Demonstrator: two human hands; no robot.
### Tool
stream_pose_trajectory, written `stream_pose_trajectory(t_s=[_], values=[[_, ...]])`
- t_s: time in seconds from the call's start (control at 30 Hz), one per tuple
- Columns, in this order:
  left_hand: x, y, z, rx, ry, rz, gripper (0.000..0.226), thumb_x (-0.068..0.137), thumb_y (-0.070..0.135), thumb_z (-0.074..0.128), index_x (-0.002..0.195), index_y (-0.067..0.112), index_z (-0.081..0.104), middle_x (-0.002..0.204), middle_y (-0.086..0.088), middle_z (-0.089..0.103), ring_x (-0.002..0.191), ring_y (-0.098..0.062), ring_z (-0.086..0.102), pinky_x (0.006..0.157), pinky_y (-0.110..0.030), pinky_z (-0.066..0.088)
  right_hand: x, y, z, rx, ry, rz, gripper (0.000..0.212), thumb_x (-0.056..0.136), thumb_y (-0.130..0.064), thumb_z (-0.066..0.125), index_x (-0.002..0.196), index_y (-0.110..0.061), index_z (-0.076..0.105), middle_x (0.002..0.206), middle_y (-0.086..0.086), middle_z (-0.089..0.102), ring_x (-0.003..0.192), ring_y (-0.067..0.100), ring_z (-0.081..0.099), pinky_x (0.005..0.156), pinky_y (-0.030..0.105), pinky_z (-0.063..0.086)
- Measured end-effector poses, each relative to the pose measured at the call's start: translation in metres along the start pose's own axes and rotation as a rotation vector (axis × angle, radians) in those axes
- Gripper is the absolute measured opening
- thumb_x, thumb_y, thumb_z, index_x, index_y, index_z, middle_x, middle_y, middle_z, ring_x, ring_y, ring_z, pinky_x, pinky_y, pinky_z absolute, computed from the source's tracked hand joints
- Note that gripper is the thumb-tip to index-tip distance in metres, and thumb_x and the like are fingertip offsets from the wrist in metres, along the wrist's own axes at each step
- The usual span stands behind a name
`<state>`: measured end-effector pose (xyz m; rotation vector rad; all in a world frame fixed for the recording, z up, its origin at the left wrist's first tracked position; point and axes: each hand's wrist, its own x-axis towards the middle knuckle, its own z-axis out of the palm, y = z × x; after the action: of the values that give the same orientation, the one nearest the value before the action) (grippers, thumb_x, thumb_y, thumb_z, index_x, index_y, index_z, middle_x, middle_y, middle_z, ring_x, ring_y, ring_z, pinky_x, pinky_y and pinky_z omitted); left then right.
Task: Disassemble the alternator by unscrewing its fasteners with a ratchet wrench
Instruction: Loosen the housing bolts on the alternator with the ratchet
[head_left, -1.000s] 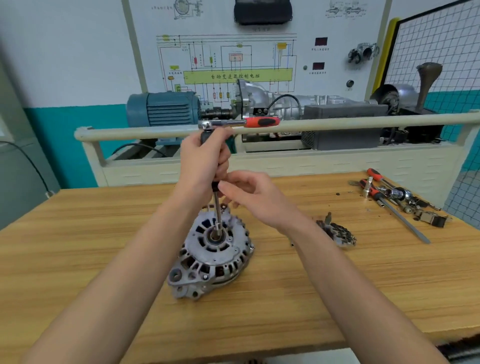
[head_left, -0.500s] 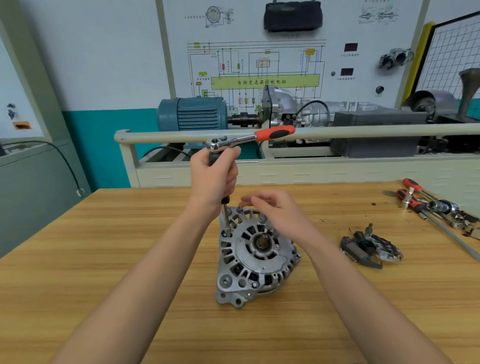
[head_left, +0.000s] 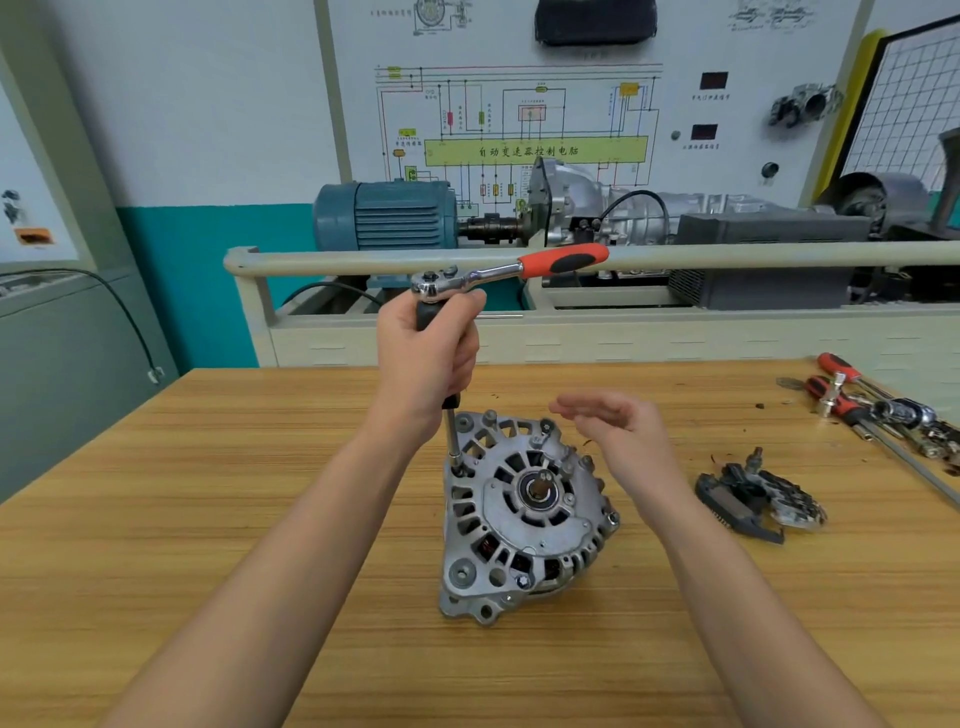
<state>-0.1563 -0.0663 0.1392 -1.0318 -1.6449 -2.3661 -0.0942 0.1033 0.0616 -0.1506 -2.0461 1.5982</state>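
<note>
A grey cast alternator (head_left: 524, 519) lies face up on the wooden table (head_left: 260, 493). My left hand (head_left: 428, 358) is closed around the black upright extension under the head of a ratchet wrench (head_left: 504, 273), whose red and black handle points right. The extension's thin steel shaft (head_left: 453, 441) runs down to a fastener on the alternator's upper left rim. My right hand (head_left: 618, 421) hovers just above the alternator's upper right edge, fingers apart and holding nothing.
A removed black and metal part (head_left: 758, 499) lies to the right of the alternator. Several red-handled tools and sockets (head_left: 883, 410) sit at the table's far right. Behind the table runs a beige rail (head_left: 727, 254) with a blue motor (head_left: 384, 218) and a training board.
The extension's tip has moved from the alternator's centre to a fastener on its upper left rim. My right hand has lifted off the housing and opened. The view has shifted left.
</note>
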Motion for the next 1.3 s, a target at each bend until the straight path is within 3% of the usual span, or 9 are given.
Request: stream_pose_trajectory(t_s=[0.1,0.27,0.4,0.63,0.8,0.87,1.13,1.3], values=[[0.001,0.0,0.0,-0.004,0.01,-0.016,0.04,0.095,0.002,0.05,0.059,0.014,0.037,0.042,0.005,0.029,0.035,-0.01,0.019,0.038,-0.018,0.013,-0.006,0.007,-0.002,0.062,0.046,0.064,0.03,0.094,0.001,0.051,0.09,-0.023,0.069,0.091,-0.012,0.073,0.093,-0.001,0.066,0.069,0.004,0.047],[0.002,0.004,0.008,-0.081,0.028,-0.033,0.042,0.095,0.003,0.049,0.058,0.016,0.034,0.042,0.004,0.027,0.034,-0.01,0.016,0.038,-0.015,0.015,-0.006,-0.004,-0.009,0.099,0.047,0.031,0.025,0.093,-0.002,0.055,0.091,-0.022,0.071,0.09,-0.009,0.075,0.094,0.001,0.067,0.079,0.012,0.047],[0.006,0.01,0.015,-0.126,0.037,-0.031,0.041,0.095,0.006,0.05,0.058,0.016,0.035,0.041,0.005,0.029,0.033,-0.01,0.017,0.036,-0.015,0.015,-0.008,-0.016,-0.01,0.061,-0.055,-0.035,0.022,0.092,-0.005,0.058,0.09,-0.022,0.072,0.09,-0.011,0.075,0.094,-0.004,0.065,0.072,0.003,0.045],[0.007,0.017,0.02,-0.156,0.083,-0.016,0.038,0.094,0.008,0.051,0.06,0.016,0.037,0.043,0.005,0.031,0.034,-0.009,0.02,0.037,-0.018,0.014,-0.011,-0.02,-0.016,0.058,-0.027,-0.019,0.026,0.094,-0.001,0.051,0.092,-0.016,0.072,0.087,-0.007,0.075,0.089,0.002,0.068,0.085,0.02,0.048],[0.009,0.015,0.018,-0.12,0.118,-0.014,0.038,0.093,0.007,0.052,0.059,0.016,0.037,0.043,0.004,0.031,0.035,-0.01,0.02,0.037,-0.017,0.014,-0.012,-0.016,-0.025,0.043,0.046,0.032,0.03,0.092,0.006,0.049,0.089,-0.014,0.071,0.082,-0.004,0.075,0.084,0.007,0.069,0.074,0.014,0.05],[0.009,0.013,0.016,-0.095,0.128,-0.011,0.039,0.093,0.007,0.052,0.058,0.017,0.036,0.043,0.004,0.031,0.034,-0.01,0.019,0.037,-0.017,0.015,-0.012,-0.012,-0.028,0.015,0.038,0.077,0.03,0.089,0.01,0.051,0.089,-0.013,0.07,0.083,-0.003,0.074,0.085,0.009,0.069,0.069,0.012,0.05],[0.006,0.003,0.006,-0.026,0.151,-0.017,0.038,0.093,0.006,0.052,0.059,0.016,0.035,0.042,0.004,0.031,0.035,-0.011,0.019,0.039,-0.019,0.013,-0.015,0.001,-0.031,-0.154,-0.094,0.185,0.028,0.077,0.003,0.074,0.076,-0.026,0.073,0.082,-0.007,0.073,0.084,0.008,0.067,0.077,0.023,0.053],[0.004,-0.001,0.007,-0.027,0.149,-0.033,0.039,0.094,0.006,0.051,0.06,0.015,0.034,0.042,0.004,0.031,0.035,-0.011,0.019,0.039,-0.021,0.012,-0.015,0.007,-0.031,-0.205,-0.097,0.101,0.027,0.074,-0.002,0.079,0.073,-0.029,0.073,0.077,-0.01,0.073,0.078,0.005,0.068,0.078,0.026,0.056]])
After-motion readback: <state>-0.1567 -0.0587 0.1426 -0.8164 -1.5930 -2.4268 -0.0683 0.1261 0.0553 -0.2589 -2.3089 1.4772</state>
